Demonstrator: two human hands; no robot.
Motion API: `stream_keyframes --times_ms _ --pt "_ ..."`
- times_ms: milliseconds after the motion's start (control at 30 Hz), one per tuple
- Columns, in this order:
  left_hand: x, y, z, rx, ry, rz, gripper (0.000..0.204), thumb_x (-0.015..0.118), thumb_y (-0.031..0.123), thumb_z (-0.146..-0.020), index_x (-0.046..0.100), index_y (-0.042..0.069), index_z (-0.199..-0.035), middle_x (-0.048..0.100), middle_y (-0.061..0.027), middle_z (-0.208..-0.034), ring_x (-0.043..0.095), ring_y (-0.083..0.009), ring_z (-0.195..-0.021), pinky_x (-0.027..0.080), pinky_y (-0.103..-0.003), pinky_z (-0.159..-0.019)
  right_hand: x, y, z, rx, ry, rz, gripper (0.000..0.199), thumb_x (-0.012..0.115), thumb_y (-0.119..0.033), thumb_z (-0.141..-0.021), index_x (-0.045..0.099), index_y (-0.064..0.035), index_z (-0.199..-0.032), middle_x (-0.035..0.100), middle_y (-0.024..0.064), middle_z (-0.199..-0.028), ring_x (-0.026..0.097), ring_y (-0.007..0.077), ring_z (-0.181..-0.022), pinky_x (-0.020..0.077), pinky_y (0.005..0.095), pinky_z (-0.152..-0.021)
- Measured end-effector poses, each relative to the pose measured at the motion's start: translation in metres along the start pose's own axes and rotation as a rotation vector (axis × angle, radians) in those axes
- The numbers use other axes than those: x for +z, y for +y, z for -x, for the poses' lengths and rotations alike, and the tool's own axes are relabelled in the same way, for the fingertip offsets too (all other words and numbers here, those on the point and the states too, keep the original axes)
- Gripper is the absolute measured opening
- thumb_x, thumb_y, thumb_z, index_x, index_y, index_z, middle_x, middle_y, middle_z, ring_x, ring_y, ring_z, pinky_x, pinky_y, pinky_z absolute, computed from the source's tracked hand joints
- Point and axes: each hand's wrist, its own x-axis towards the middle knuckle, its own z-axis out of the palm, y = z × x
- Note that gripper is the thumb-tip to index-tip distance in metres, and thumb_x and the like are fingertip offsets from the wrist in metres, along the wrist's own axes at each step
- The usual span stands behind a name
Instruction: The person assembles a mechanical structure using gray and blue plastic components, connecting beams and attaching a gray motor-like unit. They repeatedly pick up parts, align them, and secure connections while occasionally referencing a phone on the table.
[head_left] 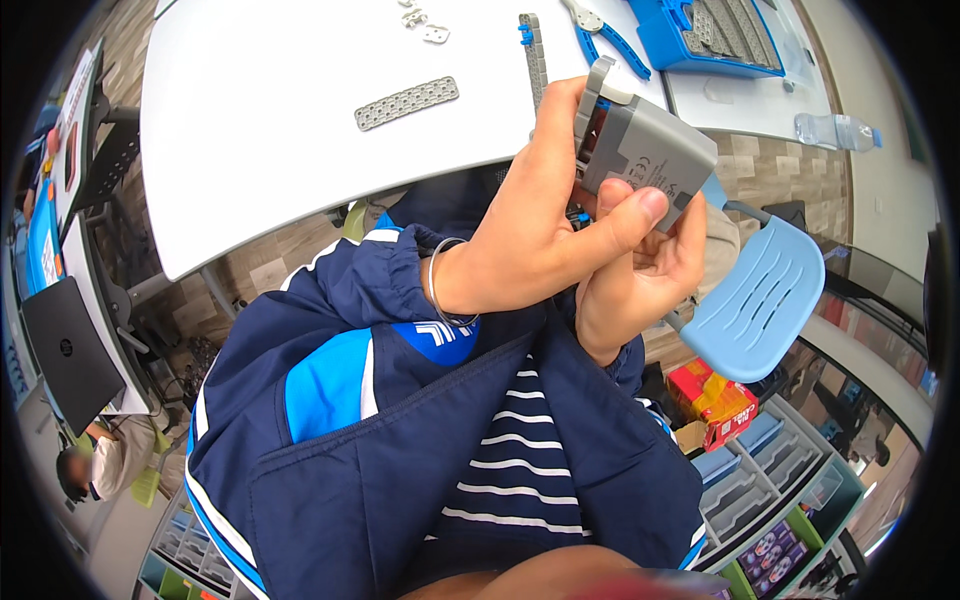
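Observation:
Both hands hold a grey electronic module (660,150) with rounded corners, raised over the table's near edge. Grey construction beams with a white round part (614,90) sit along its left side, and a dark red and blue bit shows in the gap there. My left hand (540,220), with a metal bangle at the wrist, is closed on the assembly, its thumb across the module's lower face and its fingers up by the beams. Beneath it, my right hand (645,280) is closed on the module's lower right corner; its fingers are partly hidden.
On the white table (250,130) lie a flat grey perforated plate (407,103), a long grey beam (535,65), blue-handled pliers (610,40) and small white parts (425,25). A blue bin (665,45) holds grey pieces. A water bottle (838,132) and blue chair (760,300) are to the right.

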Motion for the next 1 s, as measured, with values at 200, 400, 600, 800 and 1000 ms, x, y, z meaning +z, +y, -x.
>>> stream_keyframes --times_ms 200,400,600,800,1000 --pt "-0.003 0.001 -0.006 -0.009 -0.017 -0.034 0.07 0.073 0.023 -0.083 0.031 -0.003 -0.132 0.059 -0.0144 -0.103 0.063 -0.0165 -0.089 0.054 -0.028 -0.069 -0.002 0.001 0.0 0.037 0.025 -0.067 0.048 0.075 0.003 -0.08 0.051 0.0089 -0.12 0.065 0.0123 -0.104 0.064 0.0145 -0.092 0.0494 0.0237 -0.08" --pt "-0.016 0.003 -0.014 0.098 -0.092 -0.359 0.075 0.083 0.023 -0.073 0.043 -0.001 -0.131 0.059 -0.0104 -0.112 0.058 -0.0174 -0.103 0.045 -0.03 -0.09 -0.001 0.018 -0.001 -0.233 0.008 0.208 0.036 0.074 0.001 -0.083 0.055 0.0023 -0.113 0.063 0.0063 -0.099 0.06 0.0118 -0.086 0.0484 0.0234 -0.077" --pt "-0.031 0.007 -0.02 0.046 -0.082 -0.37 0.07 0.079 0.019 -0.074 0.043 -0.003 -0.131 0.063 -0.0127 -0.111 0.061 -0.0189 -0.098 0.047 -0.031 -0.089 -0.025 0.001 -0.029 -0.382 -0.389 0.557 0.05 0.074 -0.004 -0.072 0.056 0.0011 -0.118 0.056 0.0129 -0.122 0.053 0.0214 -0.11 0.0413 0.0356 -0.095" --pt "-0.032 0.008 -0.016 -0.065 -0.266 -0.162 0.072 0.078 0.024 -0.074 0.045 -0.005 -0.131 0.062 -0.0125 -0.111 0.061 -0.019 -0.1 0.047 -0.03 -0.088 -0.035 -0.011 -0.05 0.072 -0.553 0.006 0.098 0.073 -0.06 -0.076 0.039 0.0062 -0.139 0.045 0.016 -0.139 0.042 0.0289 -0.132 0.0295 0.0416 -0.11" --pt "-0.025 0.011 -0.007 0.223 -0.186 -0.29 0.071 0.08 0.031 -0.069 0.047 -0.006 -0.12 0.063 -0.0171 -0.085 0.066 -0.0283 -0.073 0.052 -0.034 -0.067 -0.039 -0.021 -0.052 0.352 -0.693 -0.192 0.106 0.086 -0.04 -0.068 0.03 0.0063 -0.144 0.043 0.0179 -0.138 0.043 0.0266 -0.13 0.0328 0.0373 -0.108"
